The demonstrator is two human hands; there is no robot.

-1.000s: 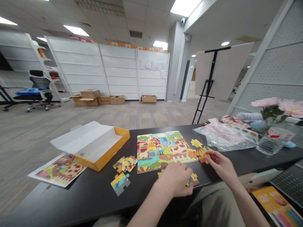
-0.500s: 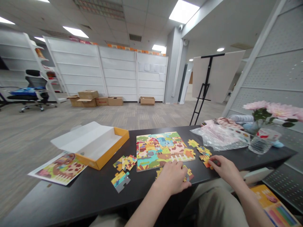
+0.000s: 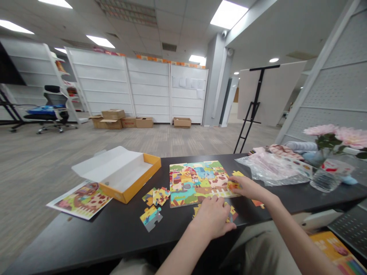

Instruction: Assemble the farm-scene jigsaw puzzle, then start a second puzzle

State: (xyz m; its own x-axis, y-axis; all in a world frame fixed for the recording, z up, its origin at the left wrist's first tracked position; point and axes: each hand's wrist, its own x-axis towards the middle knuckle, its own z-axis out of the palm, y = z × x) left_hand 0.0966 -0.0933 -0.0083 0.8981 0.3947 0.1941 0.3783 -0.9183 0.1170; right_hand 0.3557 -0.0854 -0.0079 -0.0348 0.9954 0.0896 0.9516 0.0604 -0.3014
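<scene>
A colourful farm-scene puzzle (image 3: pixel 197 183) lies on the dark table, mostly filled with pieces. My left hand (image 3: pixel 213 215) rests palm down at its front edge, fingers apart, over loose pieces (image 3: pixel 233 214) that it partly hides. At the puzzle's right edge, my right hand (image 3: pixel 246 187) has its fingertips on an orange-yellow piece (image 3: pixel 233 185). Under and behind that hand lie more loose pieces, with an orange one (image 3: pixel 258 203) showing below the wrist. Left of the puzzle are several other loose pieces (image 3: pixel 150 217).
An open yellow box (image 3: pixel 143 179) stands at the left, beside a printed farm picture (image 3: pixel 82 200). At the right are clear plastic packaging (image 3: pixel 272 170), rolled cloths (image 3: pixel 301 146) and a glass vase (image 3: pixel 323 179) with pink flowers. A stand (image 3: pixel 252 110) rises beyond the table.
My right hand has moved left and forward from the loose pieces to the puzzle's right edge. My left hand stays in place. The whole view has shifted slightly.
</scene>
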